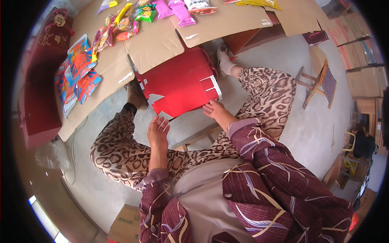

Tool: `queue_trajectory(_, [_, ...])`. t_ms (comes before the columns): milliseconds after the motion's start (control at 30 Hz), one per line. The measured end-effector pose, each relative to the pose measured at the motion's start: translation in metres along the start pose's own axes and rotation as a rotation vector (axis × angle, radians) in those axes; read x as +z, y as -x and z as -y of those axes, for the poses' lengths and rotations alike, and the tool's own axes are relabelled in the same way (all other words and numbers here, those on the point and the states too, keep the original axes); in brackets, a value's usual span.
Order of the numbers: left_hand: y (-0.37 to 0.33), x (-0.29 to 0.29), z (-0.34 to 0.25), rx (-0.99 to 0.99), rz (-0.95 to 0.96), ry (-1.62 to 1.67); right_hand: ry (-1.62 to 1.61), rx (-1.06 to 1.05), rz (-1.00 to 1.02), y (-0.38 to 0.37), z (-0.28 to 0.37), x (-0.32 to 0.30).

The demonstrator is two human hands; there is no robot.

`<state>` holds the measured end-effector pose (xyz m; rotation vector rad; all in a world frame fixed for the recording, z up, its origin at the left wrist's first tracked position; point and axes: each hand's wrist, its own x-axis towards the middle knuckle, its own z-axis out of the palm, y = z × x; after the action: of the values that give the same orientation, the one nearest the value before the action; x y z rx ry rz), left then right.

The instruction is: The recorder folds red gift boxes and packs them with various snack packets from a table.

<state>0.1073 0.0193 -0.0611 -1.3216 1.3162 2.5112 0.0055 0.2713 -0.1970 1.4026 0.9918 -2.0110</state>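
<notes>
A red cardboard box with white-edged flaps sits between my knees, partly under the near edge of the cardboard-covered table. My right hand is at its near right edge, fingers bent and closed on the panel's rim. By the near left corner, beside a pale cut flap, is my left hand. Its palm faces up, and its fingers are apart and slightly curled, with nothing in them. Whether the left fingertips touch the flap I cannot tell. The far part of the box lies in the shade of the table.
Flattened cardboard covers the table. On it lie blue-and-red snack packets, pink packets and several small colourful wrapped snacks. A folding stool stands to the right. A brown carton lies at the lower left.
</notes>
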Motion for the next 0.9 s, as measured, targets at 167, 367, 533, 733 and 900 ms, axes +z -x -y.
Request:
queue_trajectory(167, [-0.020,-0.004,0.007,-0.041,-0.030,-0.048,0.002,0.034,0.006,0.000,0.002,0.000])
queue_trajectory(367, [-0.086,-0.020,0.023,-0.116,-0.148,-0.123,0.062,0.091,0.045,0.004,-0.002,0.004])
queue_trajectory(533, [-0.126,-0.036,0.032,-0.116,-0.176,-0.023,0.109,0.079,0.118,0.007,0.004,-0.005])
queue_trajectory(733, [-0.149,-0.049,0.036,-0.174,-0.184,-0.157,0.227,0.019,0.105,0.014,0.008,-0.009])
queue_trajectory(900, [-0.147,-0.038,0.035,-0.182,-0.197,-0.242,0.229,0.039,0.105,0.011,0.011,-0.016])
